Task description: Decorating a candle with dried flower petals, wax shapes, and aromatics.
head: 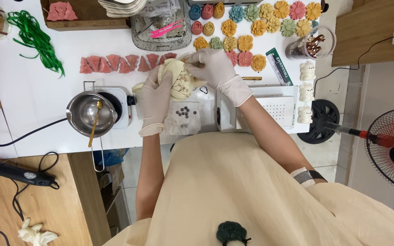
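1. The person is holding a cream oval piece (178,81), decorated with a dried sprig, up off the white table (37,100) between both gloved hands, just in front of the body and roughly over the table's near middle.
2. The left hand (155,102) is cradling the piece from below and from its left edge, fingers wrapping up along that side (the palm is facing the piece, so the grip itself is partly hidden).
3. The right hand (215,70) is coming in from the upper right, its fingertips pinching or pressing at the piece's top right rim; whether it is gripping or only touching, I cannot tell.
4. The piece's long axis is running from the far side toward the near side, tilting slightly, so the left hand is lying along it and the right hand is meeting its far end.
5. Both hands are touching it, with the left carrying more of it.
6. Just below the piece, a small clear sheet with dark beads (183,114) is lying on the table, and a steel pot with a gold spoon (91,113) is sitting on a hotplate well to the left.
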